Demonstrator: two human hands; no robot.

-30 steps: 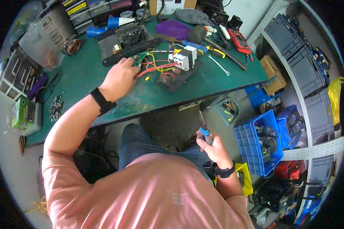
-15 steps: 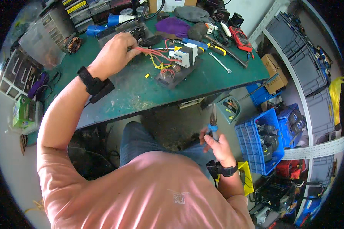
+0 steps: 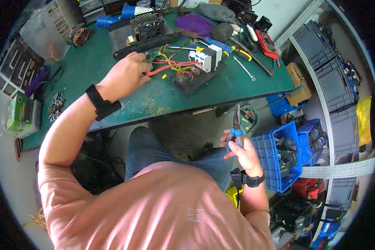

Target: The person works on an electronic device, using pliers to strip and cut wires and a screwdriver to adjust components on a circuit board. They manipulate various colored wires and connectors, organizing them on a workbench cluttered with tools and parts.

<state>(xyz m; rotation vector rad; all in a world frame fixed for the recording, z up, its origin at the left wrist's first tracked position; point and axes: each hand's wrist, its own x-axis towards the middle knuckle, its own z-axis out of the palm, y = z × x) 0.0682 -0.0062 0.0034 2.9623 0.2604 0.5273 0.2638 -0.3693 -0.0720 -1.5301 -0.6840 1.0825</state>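
My left hand point(image 3: 127, 77) is over the bench, its fingers closed on a bundle of red wires point(image 3: 166, 68). The wires run right to a white and black switch block point(image 3: 206, 59) on a dark plate point(image 3: 200, 80). Yellow and green wires tangle behind them, beside a small green circuit board point(image 3: 155, 57) partly behind the hand. My right hand point(image 3: 242, 153) is in front of the bench edge, wrapped round the blue handles of needle-nose pliers point(image 3: 236, 125), whose jaws point up and away from me.
A black housing with a fan point(image 3: 148, 31) stands behind my left hand. A wrench point(image 3: 244, 68), a hammer point(image 3: 254, 58) and red test leads point(image 3: 267, 46) lie at the bench's right. Blue crates point(image 3: 275, 156) and a shelf rack point(image 3: 330, 121) stand on the right.
My left hand has come toward me with the red wires, uncovering the fan housing and green board. The right hand and pliers have shifted slightly, with the jaws more upright.
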